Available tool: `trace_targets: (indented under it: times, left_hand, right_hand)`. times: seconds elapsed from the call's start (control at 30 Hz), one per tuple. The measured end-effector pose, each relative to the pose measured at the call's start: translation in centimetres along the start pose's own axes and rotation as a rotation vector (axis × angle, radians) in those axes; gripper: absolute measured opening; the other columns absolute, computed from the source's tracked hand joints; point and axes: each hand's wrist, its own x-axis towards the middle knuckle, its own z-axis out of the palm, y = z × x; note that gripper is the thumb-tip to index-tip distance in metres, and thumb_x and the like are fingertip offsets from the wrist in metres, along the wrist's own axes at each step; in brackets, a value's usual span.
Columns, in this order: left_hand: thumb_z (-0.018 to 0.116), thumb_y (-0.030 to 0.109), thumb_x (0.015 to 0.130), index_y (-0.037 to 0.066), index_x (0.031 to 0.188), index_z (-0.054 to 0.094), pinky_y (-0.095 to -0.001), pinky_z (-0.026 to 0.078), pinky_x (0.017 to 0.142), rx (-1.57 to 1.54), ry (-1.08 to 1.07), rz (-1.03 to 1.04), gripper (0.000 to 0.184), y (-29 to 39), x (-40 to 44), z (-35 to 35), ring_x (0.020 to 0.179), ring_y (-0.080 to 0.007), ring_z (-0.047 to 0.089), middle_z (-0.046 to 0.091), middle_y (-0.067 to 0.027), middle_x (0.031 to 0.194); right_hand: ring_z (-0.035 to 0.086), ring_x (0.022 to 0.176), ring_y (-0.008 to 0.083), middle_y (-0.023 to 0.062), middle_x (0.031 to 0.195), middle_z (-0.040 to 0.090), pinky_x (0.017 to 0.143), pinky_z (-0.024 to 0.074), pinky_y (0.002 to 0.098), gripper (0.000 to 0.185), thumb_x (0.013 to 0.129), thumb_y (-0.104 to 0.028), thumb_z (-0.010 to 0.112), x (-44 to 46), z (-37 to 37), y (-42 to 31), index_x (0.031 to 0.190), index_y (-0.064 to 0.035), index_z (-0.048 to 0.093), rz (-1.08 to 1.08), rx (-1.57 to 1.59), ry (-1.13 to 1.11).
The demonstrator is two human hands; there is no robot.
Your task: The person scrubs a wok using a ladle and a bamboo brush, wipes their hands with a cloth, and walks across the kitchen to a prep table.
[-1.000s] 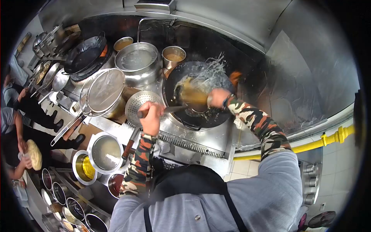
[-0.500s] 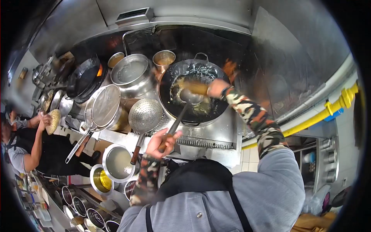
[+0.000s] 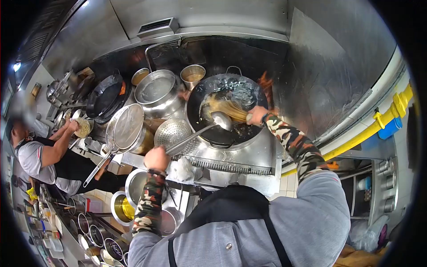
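Note:
My left hand [image 3: 157, 159] is closed round the handle end of a metal ladle [image 3: 191, 136]. The ladle reaches to the right over a large black wok [image 3: 254, 94], its bowl in the near half. My right hand [image 3: 257, 115] grips a tan bamboo wok brush [image 3: 230, 108] at the wok's right side. The brush's bristles spread leftward, somewhat blurred, just above the ladle bowl. Wet, shiny patches and some froth show inside the wok. A perforated skimmer [image 3: 171, 132] lies left of the wok, its handle hidden behind my left hand and the ladle.
Left of the wok stand a pot with a strainer [image 3: 155, 89], a mesh sieve [image 3: 126, 127] and a small metal pot [image 3: 193, 75]. A bowl of yellow oil [image 3: 127, 209] sits near my left arm. A co-worker [image 3: 58, 155] stands at the far left. Flames [image 3: 265, 86] rise behind the wok.
My left hand has moved left and closed more fully round the ladle handle, which now slants lower. The brush has swung right, and its bristles fan out. The view has shifted slightly.

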Motion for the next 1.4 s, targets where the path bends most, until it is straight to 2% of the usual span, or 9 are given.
trace_targets:
  times: [0.3,0.43,0.5,0.57,1.03,1.2,1.3,1.37,1.4]
  left_hand:
    - [0.059,0.011,0.070,0.012,0.080,0.059,-0.0399,0.049,0.065,0.122,0.362,0.089,0.009,-3.8,-2.8,0.8,0.069,-0.0275,0.060,0.057,-0.0061,0.076]
    - [0.065,0.027,0.078,0.009,0.081,0.060,-0.0408,0.052,0.067,0.077,0.054,-0.043,0.019,-1.0,-2.6,-0.6,0.076,-0.0300,0.065,0.063,-0.0100,0.082]
    - [0.058,0.054,0.084,0.006,0.082,0.062,-0.0424,0.054,0.066,0.097,0.073,-0.030,0.049,1.8,-1.5,0.1,0.073,-0.0328,0.067,0.067,-0.0174,0.078]
    - [0.050,0.059,0.087,0.004,0.078,0.065,-0.0442,0.054,0.067,0.038,-0.086,-0.105,0.057,3.5,-0.4,0.8,0.073,-0.0348,0.068,0.067,-0.0199,0.075]
    - [0.038,0.064,0.091,-0.008,0.084,0.068,-0.0479,0.046,0.088,-0.315,-0.443,-0.133,0.078,-1.6,5.4,4.7,0.099,-0.0454,0.060,0.062,-0.0332,0.092]
    - [0.047,0.043,0.092,0.000,0.129,0.049,-0.0464,0.049,0.079,-0.120,-0.440,0.400,0.056,-3.6,4.8,8.3,0.088,-0.0420,0.064,0.064,-0.0295,0.083]
    - [0.042,0.045,0.094,0.003,0.120,0.055,-0.0432,0.050,0.061,-0.238,-0.366,0.332,0.051,-4.1,2.1,6.3,0.063,-0.0335,0.063,0.061,-0.0203,0.066]
    - [0.025,0.068,0.092,0.004,0.064,0.061,-0.0365,0.045,0.050,-0.654,-0.693,-0.345,0.079,-4.1,-0.2,5.2,0.048,-0.0242,0.056,0.053,-0.0109,0.052]
    - [0.028,0.067,0.092,0.004,0.066,0.061,-0.0364,0.043,0.048,-0.766,-0.655,-0.346,0.075,-4.6,-2.0,4.5,0.047,-0.0237,0.055,0.053,-0.0103,0.051]
  right_hand:
    - [0.065,0.097,0.0304,0.0178,0.104,0.067,0.086,0.0507,0.0360,0.040,0.074,-0.038,0.064,1.4,-0.9,-1.4,0.101,-0.0096,0.071,-0.096,-0.144,-0.034]
    - [0.067,0.083,0.0343,0.0178,0.083,0.069,0.080,0.0532,0.0382,0.035,0.074,-0.036,0.063,0.0,-4.7,-3.3,0.095,-0.0089,0.072,0.194,0.373,-0.195]
    - [0.066,0.084,0.0363,0.0207,0.085,0.068,0.082,0.0526,0.0401,0.037,0.073,-0.035,0.063,-0.4,-1.6,-3.4,0.099,-0.0093,0.071,-0.103,0.326,0.336]
    - [0.065,0.090,0.0366,0.0209,0.095,0.068,0.084,0.0519,0.0409,0.047,0.071,-0.036,0.065,-3.7,-1.3,-5.7,0.112,-0.0134,0.068,-0.141,0.214,0.102]
    - [0.067,0.089,0.0343,0.0166,0.095,0.069,0.080,0.0531,0.0428,0.034,0.076,-0.028,0.062,-3.6,-5.9,-0.7,0.107,-0.0162,0.070,0.198,0.027,0.000]
    - [0.066,0.093,0.0333,0.0160,0.099,0.068,0.087,0.0504,0.0436,0.040,0.071,-0.033,0.070,-5.1,-2.0,-1.9,0.109,-0.0173,0.069,0.090,0.086,0.231]
    - [0.068,0.084,0.0315,0.0152,0.089,0.070,0.076,0.0532,0.0391,0.032,0.072,-0.030,0.069,-4.4,-5.4,1.1,0.099,-0.0124,0.072,0.214,0.014,0.096]
    - [0.068,0.085,0.0325,0.0172,0.089,0.070,0.081,0.0520,0.0380,0.039,0.074,-0.030,0.067,-5.9,-7.6,1.0,0.105,-0.0070,0.069,0.027,0.197,0.230]
    - [0.067,0.088,0.0329,0.0183,0.092,0.069,0.083,0.0514,0.0376,0.040,0.075,-0.030,0.066,-6.6,-7.9,0.4,0.107,-0.0070,0.069,-0.012,0.153,0.226]
